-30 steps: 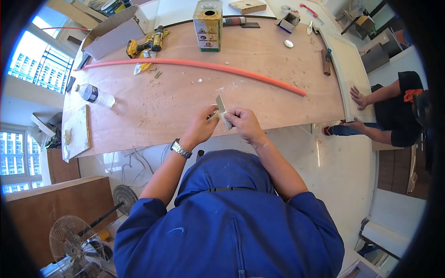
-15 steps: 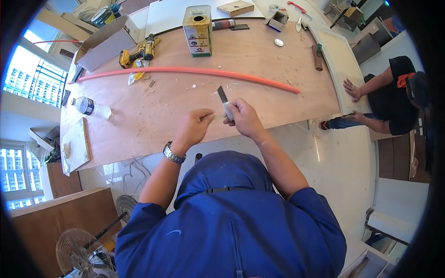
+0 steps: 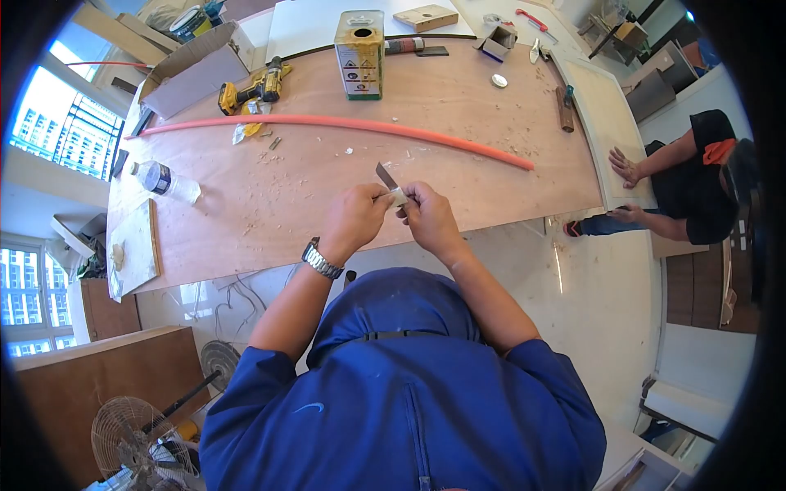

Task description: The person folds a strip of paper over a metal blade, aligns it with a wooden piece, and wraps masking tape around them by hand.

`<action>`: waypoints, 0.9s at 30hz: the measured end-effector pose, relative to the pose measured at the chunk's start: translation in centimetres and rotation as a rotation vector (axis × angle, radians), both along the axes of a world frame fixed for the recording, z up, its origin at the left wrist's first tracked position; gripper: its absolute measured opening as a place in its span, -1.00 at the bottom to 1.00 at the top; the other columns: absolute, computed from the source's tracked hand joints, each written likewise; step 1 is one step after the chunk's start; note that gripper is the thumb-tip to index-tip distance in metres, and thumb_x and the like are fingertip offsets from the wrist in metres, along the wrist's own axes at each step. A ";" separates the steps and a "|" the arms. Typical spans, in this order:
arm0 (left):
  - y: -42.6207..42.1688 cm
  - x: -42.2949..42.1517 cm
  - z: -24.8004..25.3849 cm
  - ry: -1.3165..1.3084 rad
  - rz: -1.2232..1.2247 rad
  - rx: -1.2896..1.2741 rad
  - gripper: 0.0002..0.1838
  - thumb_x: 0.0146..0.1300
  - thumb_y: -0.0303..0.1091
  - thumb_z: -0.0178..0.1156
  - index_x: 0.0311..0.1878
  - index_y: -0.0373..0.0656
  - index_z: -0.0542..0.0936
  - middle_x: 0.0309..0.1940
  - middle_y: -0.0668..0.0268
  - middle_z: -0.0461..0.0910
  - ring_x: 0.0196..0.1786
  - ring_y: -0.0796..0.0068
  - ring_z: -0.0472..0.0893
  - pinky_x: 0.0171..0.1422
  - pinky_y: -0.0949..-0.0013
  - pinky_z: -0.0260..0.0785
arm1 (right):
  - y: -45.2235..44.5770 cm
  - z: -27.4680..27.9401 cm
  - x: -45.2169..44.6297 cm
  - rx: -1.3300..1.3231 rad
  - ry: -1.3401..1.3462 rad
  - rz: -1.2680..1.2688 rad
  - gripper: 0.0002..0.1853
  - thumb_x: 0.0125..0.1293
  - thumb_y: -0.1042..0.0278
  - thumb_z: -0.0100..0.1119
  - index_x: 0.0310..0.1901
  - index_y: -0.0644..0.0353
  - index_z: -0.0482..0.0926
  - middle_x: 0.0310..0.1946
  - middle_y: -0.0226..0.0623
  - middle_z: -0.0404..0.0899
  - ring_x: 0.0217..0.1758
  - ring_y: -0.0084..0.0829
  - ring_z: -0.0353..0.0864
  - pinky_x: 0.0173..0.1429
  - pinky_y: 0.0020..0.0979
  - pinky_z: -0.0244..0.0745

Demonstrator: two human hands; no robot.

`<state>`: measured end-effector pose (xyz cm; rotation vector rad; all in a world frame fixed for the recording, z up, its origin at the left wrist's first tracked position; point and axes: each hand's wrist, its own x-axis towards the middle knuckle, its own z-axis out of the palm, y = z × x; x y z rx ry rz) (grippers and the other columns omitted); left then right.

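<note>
Over the near edge of the wooden table, my right hand is closed round the pale handle of a blade tool, whose grey blade points up and to the left. My left hand, with a metal watch on its wrist, pinches at the pale wrapped part of the same tool, close to the base of the blade. The fingertips of both hands nearly meet there. A long orange-red tube lies across the table beyond my hands.
A metal can, a yellow drill, a cardboard box and a plastic bottle stand or lie on the table. A wood-handled tool lies at the right. Another person touches a pale panel. A fan stands lower left.
My left hand was apart from the tool half a second ago and has moved right, onto its pale part. The blade now leans more to the left.
</note>
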<state>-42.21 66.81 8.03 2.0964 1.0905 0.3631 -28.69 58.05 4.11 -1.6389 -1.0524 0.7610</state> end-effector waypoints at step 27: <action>0.0 0.1 -0.4 0.002 0.051 -0.109 -0.66 0.24 -0.02 0.28 -0.27 -0.12 0.75 -0.51 0.14 0.67 -0.41 0.17 0.66 -0.30 0.17 0.43 | -1.2 0.8 -0.4 0.033 -0.084 0.053 -0.84 0.31 0.59 0.11 -0.09 0.34 0.53 -0.37 -0.03 0.68 -0.30 -0.21 0.73 -0.20 -0.28 0.59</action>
